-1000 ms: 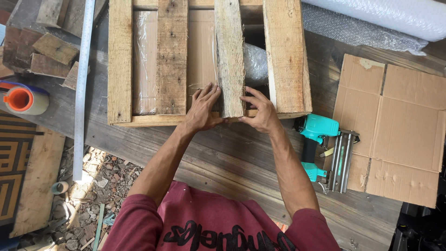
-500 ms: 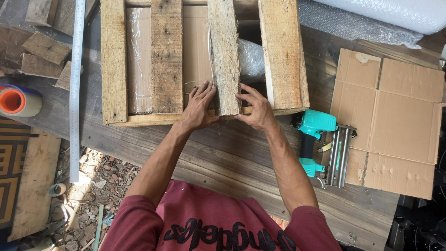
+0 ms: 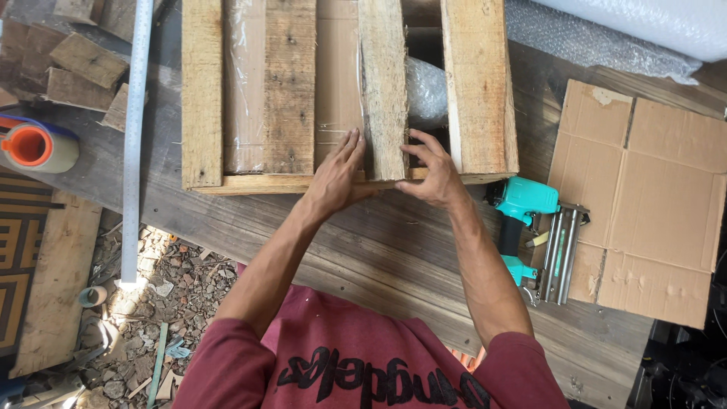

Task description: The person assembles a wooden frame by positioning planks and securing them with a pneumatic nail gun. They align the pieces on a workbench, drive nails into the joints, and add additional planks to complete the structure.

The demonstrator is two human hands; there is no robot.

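— Hands?
— Left hand (image 3: 337, 178) laid flat and open against the left edge of the third slat (image 3: 382, 91), fingers straight, pointing away from the body. Right hand (image 3: 432, 173) half curled at the slat's right edge, fingertips touching the wood, nothing gripped.

— Slat itself?
— Rough, pale, splintery along the left edge, knotty grain. Long axis running away from the body, near end resting on the thin crossbar (image 3: 257, 183) at the frame's front.

— Rest of the frame?
— Three more slats, same direction: one far left (image 3: 201, 91), a darker one (image 3: 289, 83) beside it, a wide one (image 3: 477, 83) on the right. Between them, smooth brown cardboard (image 3: 337, 68) under glossy clear film. Bubble wrap (image 3: 425, 87) showing in the gap right of the held slat.

— Where, all told?
— On the desk (image 3: 227, 220), weathered grey planks, grain running crosswise.

— Around it?
— Teal nail gun (image 3: 530, 227) just right of the right hand, metal magazine lying on a flattened cardboard box (image 3: 659, 189). Long metal ruler (image 3: 135, 136) left of the frame. Tape roll (image 3: 34, 146) with an orange core farther left. Wood offcuts (image 3: 83, 64) at top left.
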